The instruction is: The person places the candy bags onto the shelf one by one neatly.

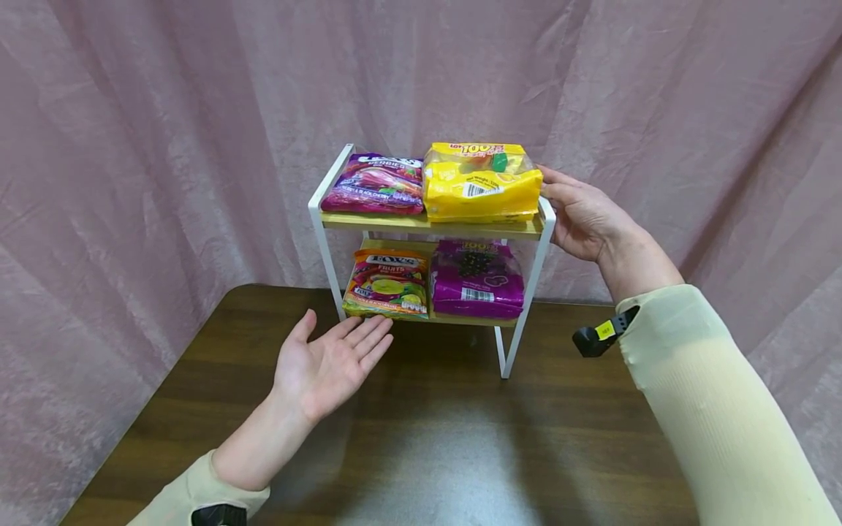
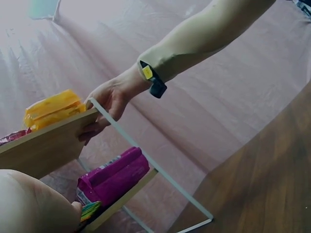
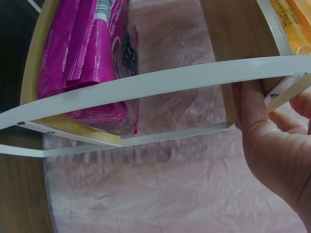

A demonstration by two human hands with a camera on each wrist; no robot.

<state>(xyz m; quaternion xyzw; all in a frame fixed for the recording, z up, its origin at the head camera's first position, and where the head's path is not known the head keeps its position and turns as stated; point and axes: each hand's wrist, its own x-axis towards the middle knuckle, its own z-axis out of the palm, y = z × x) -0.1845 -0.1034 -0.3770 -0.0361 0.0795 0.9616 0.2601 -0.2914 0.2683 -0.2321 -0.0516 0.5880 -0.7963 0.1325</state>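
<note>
A small two-tier rack (image 1: 543, 252) with white metal legs and wooden shelves holds four-sided bags of sweets on both levels. My right hand (image 1: 585, 219) grips the right end of its upper shelf (image 3: 252, 34), fingers reaching beneath the board in the right wrist view. Palm up and fingers straight, my left hand (image 1: 329, 365) has its fingertips right at the front left edge of the lower shelf. On top lie a purple berries bag (image 1: 378, 186) and a yellow bag (image 1: 483, 183). Below sit a Fox's fruits bag (image 1: 388, 281) and a magenta bag (image 1: 476, 285).
The rack is over a dark brown wooden table (image 1: 427, 438). Behind it hangs a pink curtain (image 1: 263, 109) in folds. A black wrist camera (image 1: 595, 340) with a yellow label sits on the right sleeve.
</note>
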